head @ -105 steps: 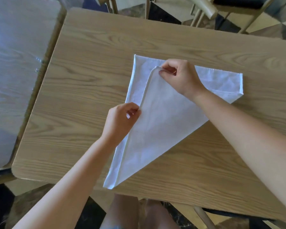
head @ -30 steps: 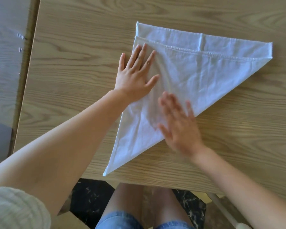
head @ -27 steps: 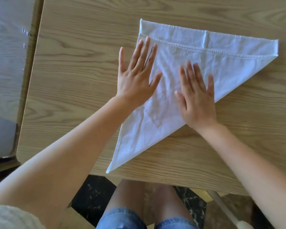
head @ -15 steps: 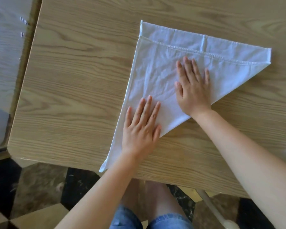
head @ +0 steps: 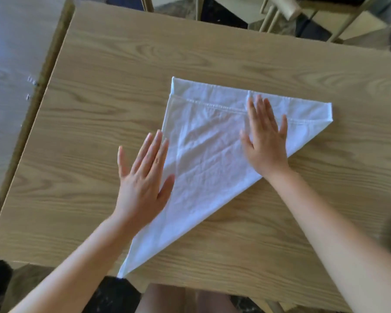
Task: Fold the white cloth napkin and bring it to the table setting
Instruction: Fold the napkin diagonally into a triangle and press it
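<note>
The white cloth napkin (head: 203,159) lies flat on the wooden table (head: 81,136), folded into a long triangle with its tip at the table's near edge. A hemmed strip runs along its far side. My left hand (head: 145,177) lies flat with fingers spread on the napkin's left edge, partly on the bare wood. My right hand (head: 264,141) presses flat on the right part of the napkin, fingertips reaching the hem. Neither hand grips the cloth.
A second table (head: 11,64) adjoins on the left with a narrow seam between. Wooden chair legs (head: 278,12) stand beyond the far edge. My knees show below the near edge. No table setting is in view.
My left hand has slid from the napkin's lower middle out to its left edge. My right hand has moved up toward the hem. The view has pulled back.
</note>
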